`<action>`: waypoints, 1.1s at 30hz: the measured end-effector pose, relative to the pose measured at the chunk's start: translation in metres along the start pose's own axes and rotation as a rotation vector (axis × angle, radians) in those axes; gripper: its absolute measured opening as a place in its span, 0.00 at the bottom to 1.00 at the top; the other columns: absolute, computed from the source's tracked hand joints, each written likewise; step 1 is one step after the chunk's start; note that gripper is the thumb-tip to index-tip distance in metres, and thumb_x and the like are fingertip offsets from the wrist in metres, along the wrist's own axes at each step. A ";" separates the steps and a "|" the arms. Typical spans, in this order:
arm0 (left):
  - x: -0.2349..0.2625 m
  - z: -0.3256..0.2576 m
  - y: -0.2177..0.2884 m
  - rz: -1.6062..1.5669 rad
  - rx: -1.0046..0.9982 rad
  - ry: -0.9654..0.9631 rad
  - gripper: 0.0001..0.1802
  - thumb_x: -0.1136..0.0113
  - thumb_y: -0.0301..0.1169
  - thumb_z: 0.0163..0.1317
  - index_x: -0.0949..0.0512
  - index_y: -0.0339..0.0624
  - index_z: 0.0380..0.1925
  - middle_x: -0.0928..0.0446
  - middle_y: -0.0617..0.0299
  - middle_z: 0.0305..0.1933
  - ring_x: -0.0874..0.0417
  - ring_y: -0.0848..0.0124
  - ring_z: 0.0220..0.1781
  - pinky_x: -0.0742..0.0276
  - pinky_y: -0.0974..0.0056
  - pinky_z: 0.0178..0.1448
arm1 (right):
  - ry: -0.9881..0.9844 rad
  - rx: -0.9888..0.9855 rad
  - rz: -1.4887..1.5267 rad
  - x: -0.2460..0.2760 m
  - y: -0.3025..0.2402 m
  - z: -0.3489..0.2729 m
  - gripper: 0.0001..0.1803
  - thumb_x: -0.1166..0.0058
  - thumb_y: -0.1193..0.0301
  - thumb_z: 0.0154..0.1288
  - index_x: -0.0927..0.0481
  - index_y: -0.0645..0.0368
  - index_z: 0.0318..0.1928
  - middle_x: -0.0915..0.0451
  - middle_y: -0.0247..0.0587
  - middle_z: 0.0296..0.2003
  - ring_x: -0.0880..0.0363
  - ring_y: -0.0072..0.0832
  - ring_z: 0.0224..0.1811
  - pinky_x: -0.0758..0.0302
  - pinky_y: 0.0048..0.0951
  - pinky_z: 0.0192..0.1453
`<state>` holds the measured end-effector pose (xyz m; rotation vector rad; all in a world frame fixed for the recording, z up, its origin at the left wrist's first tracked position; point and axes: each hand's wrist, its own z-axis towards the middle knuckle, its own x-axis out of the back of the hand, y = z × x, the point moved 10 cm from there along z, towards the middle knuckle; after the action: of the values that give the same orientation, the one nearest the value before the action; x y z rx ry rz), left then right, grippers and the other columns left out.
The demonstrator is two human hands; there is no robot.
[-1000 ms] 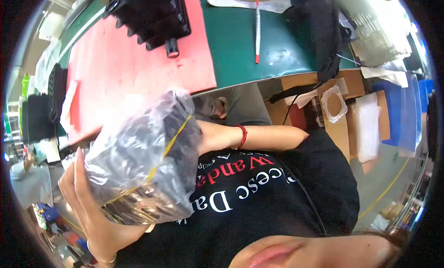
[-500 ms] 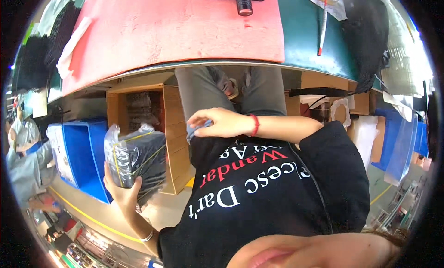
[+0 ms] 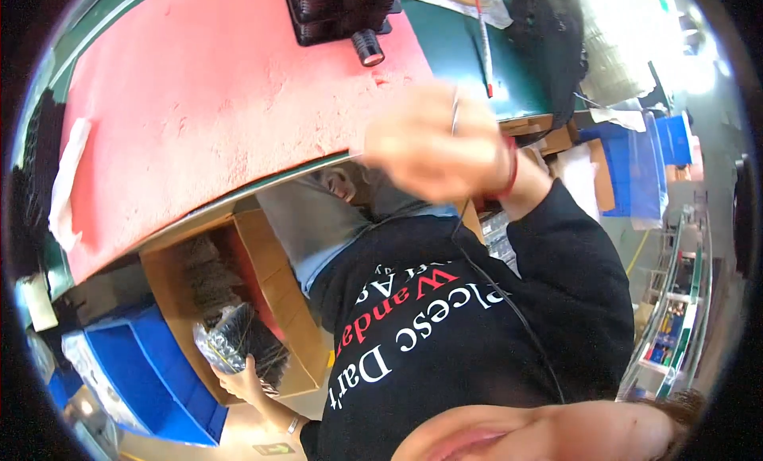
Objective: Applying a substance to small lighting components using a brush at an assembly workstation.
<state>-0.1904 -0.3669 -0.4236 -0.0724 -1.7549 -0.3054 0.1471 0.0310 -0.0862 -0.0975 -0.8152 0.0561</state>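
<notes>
Down at the left, my left hand (image 3: 241,380) grips a plastic-wrapped black bundle (image 3: 253,351) tied with yellow strapping. The bundle is at the mouth of an open cardboard box (image 3: 306,346); how far inside it sits I cannot tell. My right hand (image 3: 433,147), with a red cord at the wrist, is raised near the front edge of the table. Motion smears its fingers, so their hold is unclear. Beyond it on the pink mat (image 3: 199,87) stand stacked black trays (image 3: 342,12) and a short black cylinder (image 3: 368,48).
A blue crate (image 3: 171,366) stands left of the cardboard box. On the green tabletop to the right lie a red-and-white pen (image 3: 484,48) and black material (image 3: 548,56). A white strip (image 3: 70,179) lies at the mat's left edge. More blue bins (image 3: 628,175) are at the right.
My left hand has carried the bundle lower, to the cardboard box. My right hand has risen from my lap toward the table edge. My view has turned, bringing the stacked trays into sight.
</notes>
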 end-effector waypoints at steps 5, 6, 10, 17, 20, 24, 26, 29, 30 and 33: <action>-0.004 -0.003 0.016 -0.018 0.001 -0.032 0.53 0.30 0.40 0.31 0.44 0.46 0.63 0.35 0.42 0.55 0.35 0.46 0.57 0.37 0.45 0.59 | -0.200 -0.059 -0.473 0.017 0.058 0.024 0.16 0.45 0.78 0.46 0.19 0.52 0.39 0.21 0.35 0.31 0.22 0.31 0.31 0.25 0.29 0.34; 0.000 -0.004 0.020 -0.014 0.005 -0.037 0.54 0.31 0.39 0.31 0.45 0.49 0.63 0.36 0.43 0.55 0.35 0.46 0.57 0.37 0.45 0.59 | -0.290 -0.044 -0.536 0.014 0.064 0.027 0.17 0.45 0.77 0.46 0.19 0.50 0.40 0.21 0.34 0.31 0.22 0.31 0.31 0.26 0.28 0.34; 0.008 -0.018 0.040 0.057 0.016 -0.121 0.54 0.32 0.38 0.31 0.46 0.55 0.64 0.36 0.47 0.55 0.34 0.48 0.56 0.35 0.46 0.58 | -0.456 -0.037 -0.522 0.011 0.082 0.016 0.20 0.46 0.75 0.47 0.21 0.44 0.44 0.21 0.31 0.33 0.21 0.27 0.33 0.26 0.26 0.32; 0.008 -0.021 0.052 0.082 -0.037 -0.084 0.54 0.33 0.38 0.31 0.46 0.54 0.64 0.35 0.47 0.53 0.33 0.48 0.55 0.35 0.47 0.57 | -0.483 -0.012 -0.461 -0.001 0.091 0.009 0.19 0.49 0.70 0.51 0.25 0.43 0.47 0.26 0.29 0.31 0.23 0.26 0.28 0.27 0.26 0.29; 0.007 -0.023 0.051 0.095 -0.052 -0.055 0.53 0.34 0.38 0.30 0.46 0.53 0.64 0.35 0.47 0.51 0.32 0.48 0.54 0.34 0.47 0.56 | -0.459 -0.009 -0.437 -0.001 0.091 0.013 0.18 0.46 0.71 0.51 0.23 0.45 0.46 0.24 0.29 0.32 0.22 0.27 0.29 0.26 0.25 0.29; 0.009 -0.027 0.054 0.100 -0.054 -0.034 0.54 0.34 0.39 0.30 0.46 0.53 0.64 0.35 0.47 0.51 0.32 0.48 0.53 0.34 0.48 0.56 | -0.446 -0.014 -0.415 -0.004 0.093 0.015 0.16 0.45 0.70 0.51 0.23 0.46 0.43 0.24 0.29 0.31 0.23 0.26 0.28 0.26 0.25 0.28; 0.009 -0.029 0.055 0.114 -0.046 -0.052 0.54 0.34 0.39 0.30 0.46 0.52 0.64 0.35 0.47 0.52 0.32 0.48 0.53 0.34 0.48 0.56 | -0.439 0.001 -0.418 -0.005 0.092 0.016 0.15 0.45 0.69 0.51 0.23 0.46 0.42 0.25 0.29 0.30 0.23 0.26 0.28 0.27 0.25 0.28; 0.013 -0.032 0.059 0.132 -0.054 -0.042 0.54 0.34 0.39 0.30 0.47 0.51 0.64 0.35 0.47 0.52 0.32 0.48 0.53 0.34 0.48 0.56 | -0.413 0.038 -0.427 -0.005 0.090 0.020 0.13 0.45 0.68 0.50 0.24 0.47 0.40 0.27 0.29 0.28 0.23 0.25 0.26 0.27 0.25 0.27; 0.014 -0.033 0.060 0.140 -0.056 -0.036 0.54 0.33 0.39 0.30 0.47 0.50 0.64 0.35 0.47 0.52 0.32 0.48 0.53 0.34 0.49 0.56 | -0.397 0.047 -0.423 -0.004 0.090 0.022 0.13 0.46 0.66 0.51 0.24 0.47 0.40 0.28 0.29 0.28 0.23 0.25 0.25 0.26 0.25 0.26; 0.016 -0.034 0.058 0.176 -0.024 -0.027 0.54 0.33 0.39 0.30 0.47 0.49 0.64 0.35 0.46 0.52 0.32 0.48 0.53 0.34 0.49 0.57 | -0.364 0.062 -0.423 -0.003 0.090 0.025 0.12 0.46 0.65 0.50 0.25 0.48 0.38 0.29 0.29 0.27 0.24 0.25 0.24 0.26 0.25 0.25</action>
<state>-0.1483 -0.3211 -0.3920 -0.2476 -1.7581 -0.1984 0.1263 0.1217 -0.0811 0.1496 -1.1820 -0.3074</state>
